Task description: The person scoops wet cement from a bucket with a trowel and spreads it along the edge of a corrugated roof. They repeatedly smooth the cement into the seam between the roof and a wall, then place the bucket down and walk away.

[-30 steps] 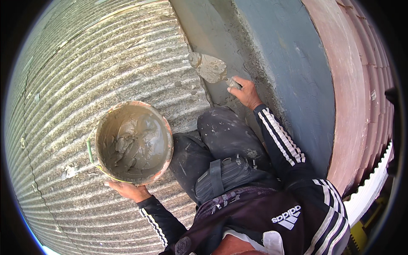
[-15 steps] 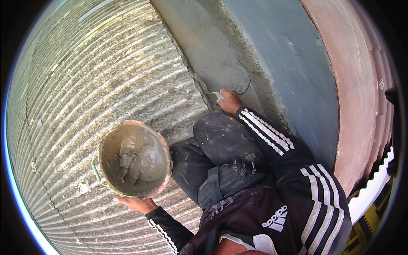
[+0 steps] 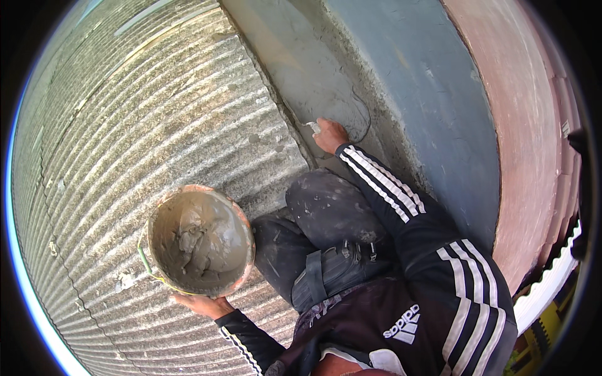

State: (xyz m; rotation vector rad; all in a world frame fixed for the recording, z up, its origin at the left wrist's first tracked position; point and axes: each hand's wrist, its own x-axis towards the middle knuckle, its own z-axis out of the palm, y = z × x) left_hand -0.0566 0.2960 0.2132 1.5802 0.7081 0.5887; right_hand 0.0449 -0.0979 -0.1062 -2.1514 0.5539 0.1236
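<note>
My left hand (image 3: 202,306) is at the near lower side of a round bucket (image 3: 249,250), its fingers against the outside wall. The bucket is tilted so its mouth faces me, and wet grey mortar (image 3: 199,247) lines it with a thick lump in the middle. My right hand (image 3: 330,135) is closed round the mortar-caked handle of what looks like a trowel (image 3: 313,127). Its blade can hardly be told from the grey surface around it. Beneath that hand runs a strip of smooth wet mortar (image 3: 313,81), with a curved ridge beside my wrist.
Corrugated roofing sheets (image 3: 182,135) spread across the left, some splashed with mortar. A blue-grey painted wall (image 3: 420,81) rises along the right of the mortar strip, with a reddish band (image 3: 508,113) beyond it. My bent knees (image 3: 332,203) are between bucket and strip.
My right hand with the trowel has shifted slightly away from me and to the left along the strip's edge. The bucket and left hand have dropped slightly toward the lower edge.
</note>
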